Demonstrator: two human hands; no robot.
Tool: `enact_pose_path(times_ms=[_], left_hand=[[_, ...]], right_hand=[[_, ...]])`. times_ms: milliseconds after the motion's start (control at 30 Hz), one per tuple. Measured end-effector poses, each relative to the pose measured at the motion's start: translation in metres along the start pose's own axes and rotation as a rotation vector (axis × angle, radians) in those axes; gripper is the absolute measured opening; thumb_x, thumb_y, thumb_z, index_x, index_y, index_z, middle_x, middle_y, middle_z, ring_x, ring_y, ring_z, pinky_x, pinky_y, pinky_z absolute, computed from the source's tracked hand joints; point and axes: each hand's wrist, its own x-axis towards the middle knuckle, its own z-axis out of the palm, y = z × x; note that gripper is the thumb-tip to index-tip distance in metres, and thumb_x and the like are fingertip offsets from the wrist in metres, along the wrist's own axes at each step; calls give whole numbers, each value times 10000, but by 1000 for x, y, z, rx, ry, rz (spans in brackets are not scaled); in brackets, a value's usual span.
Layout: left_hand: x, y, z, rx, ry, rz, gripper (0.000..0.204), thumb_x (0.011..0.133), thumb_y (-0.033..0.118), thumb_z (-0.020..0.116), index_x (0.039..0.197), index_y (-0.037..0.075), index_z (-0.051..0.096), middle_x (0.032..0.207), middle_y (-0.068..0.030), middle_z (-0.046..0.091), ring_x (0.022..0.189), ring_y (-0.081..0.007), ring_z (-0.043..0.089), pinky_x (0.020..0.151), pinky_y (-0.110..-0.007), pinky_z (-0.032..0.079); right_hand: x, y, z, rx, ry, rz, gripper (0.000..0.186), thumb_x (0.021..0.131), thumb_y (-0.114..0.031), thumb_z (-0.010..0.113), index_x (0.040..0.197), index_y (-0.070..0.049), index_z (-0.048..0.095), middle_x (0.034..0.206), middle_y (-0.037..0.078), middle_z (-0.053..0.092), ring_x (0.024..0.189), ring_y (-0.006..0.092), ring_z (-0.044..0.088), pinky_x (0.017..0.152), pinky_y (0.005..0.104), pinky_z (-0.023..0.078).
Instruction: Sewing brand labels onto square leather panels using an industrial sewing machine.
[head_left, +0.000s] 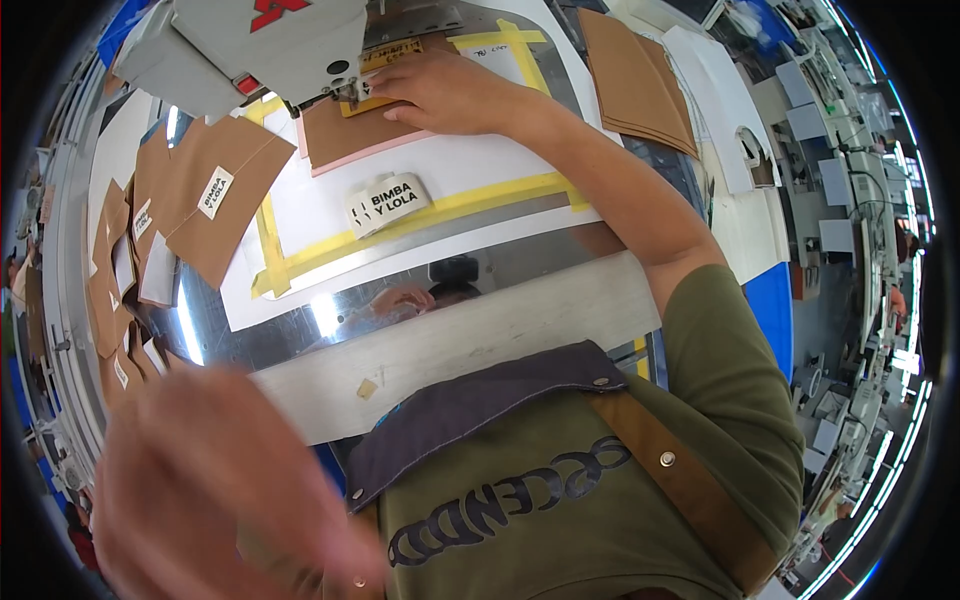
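My right hand (440,92) reaches far forward and holds a brown flat piece (345,132) down with its fingertips, right beside the needle of a grey sewing machine head (270,45). The brown piece lies on a pink sheet (372,152). My left hand (200,480) is raised close to the camera at the lower left. It is heavily blurred, and nothing shows in it. A small stack of white printed labels (388,203) lies on the white sheet just this side of the brown piece.
A white sheet framed with yellow tape (300,262) covers the shiny metal table (500,262). Several brown pieces with white labels (215,190) lie at the left. A stack of brown pieces (635,85) and white cut pieces (715,95) lie at the right. Other workstations line the far right.
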Motion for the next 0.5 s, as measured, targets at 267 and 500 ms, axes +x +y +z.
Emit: enact_pose_path(times_ms=[267,500], left_hand=[[-45,-121,-67,1253,-28,-545,404,991,142,711,1376,28,659,1456,-139,658,1405,-401,554,1166,-489,470],[-58,-179,-99,1229,16,-610,525,1034,168,665,1536,52,561,1617,-124,538,1522,-386,434,1285,-502,326]], right_hand=[[-45,28,-19,66,230,12,387,1074,-302,621,1390,-102,719,1518,86,639,1416,301,547,1220,451,405],[-58,83,-3,44,336,196,291,1035,-194,669,1290,-98,772,1493,74,651,1426,295,545,1199,439,441]])
